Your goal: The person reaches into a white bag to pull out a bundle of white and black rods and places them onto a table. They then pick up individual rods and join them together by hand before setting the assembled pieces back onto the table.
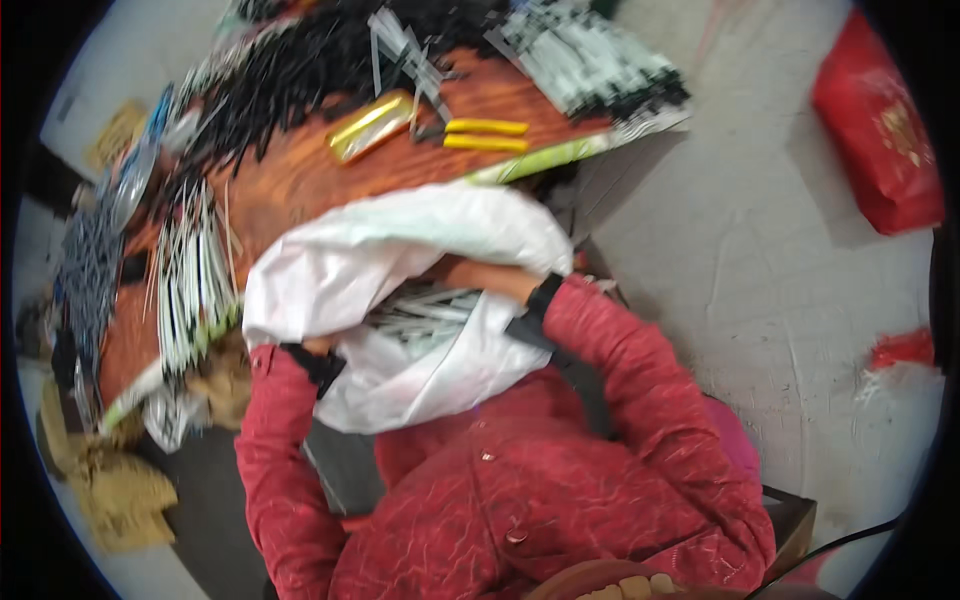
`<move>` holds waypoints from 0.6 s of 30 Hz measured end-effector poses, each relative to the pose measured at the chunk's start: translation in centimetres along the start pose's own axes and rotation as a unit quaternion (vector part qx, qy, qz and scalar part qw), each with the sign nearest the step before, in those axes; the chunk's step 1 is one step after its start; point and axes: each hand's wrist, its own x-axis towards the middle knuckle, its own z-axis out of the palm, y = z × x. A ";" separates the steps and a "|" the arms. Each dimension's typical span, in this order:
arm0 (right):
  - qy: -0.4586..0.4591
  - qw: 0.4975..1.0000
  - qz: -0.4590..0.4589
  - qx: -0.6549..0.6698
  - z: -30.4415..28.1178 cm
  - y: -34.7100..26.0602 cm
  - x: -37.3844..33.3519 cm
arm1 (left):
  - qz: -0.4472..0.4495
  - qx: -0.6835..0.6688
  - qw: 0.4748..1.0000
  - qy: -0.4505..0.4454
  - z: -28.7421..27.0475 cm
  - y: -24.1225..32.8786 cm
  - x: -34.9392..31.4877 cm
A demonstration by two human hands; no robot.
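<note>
- We see a red-brown wooden table running beyond the sack and round to its left.
- The heap of black strips covers the table's far side, beyond the sack.
- The white plastic sack lies over our lap against the table's near edge, its mouth gaping between our two hands.
- To the sack's right, well apart, we see a red bag.
- Beyond the sack and to its right lies a thick bundle of pale, dark-ended strips.
- Just left of the sack, a row of thin white strips crosses the table's edge.
- Inside the sack's mouth we see loose grey-white strips, lying between our hands, just below the right.
- Our right hand reaches under the sack's far flap; its fingers are hidden, so we cannot tell its grip.
- Our left hand is at the sack's left side, mostly covered; whether it pinches the plastic, we cannot tell.
- Beyond the sack sit a yellow-edged box and yellow-handled pliers.
</note>
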 end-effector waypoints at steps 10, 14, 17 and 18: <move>0.055 0.989 0.078 0.110 -1.9 -13.5 -2.9 | 0.056 -0.043 0.997 -0.016 -2.2 -0.5 2.3; 0.082 0.979 0.052 0.178 -1.6 -12.9 -4.9 | 0.042 -0.052 0.996 -0.059 -1.0 1.9 4.4; -0.022 0.991 0.105 -0.076 0.2 -6.3 0.2 | -0.007 -0.047 0.992 -0.117 0.0 4.1 5.1; -0.050 0.981 0.158 -0.105 0.7 -7.0 0.6 | -0.037 -0.043 0.989 -0.136 0.0 3.4 4.4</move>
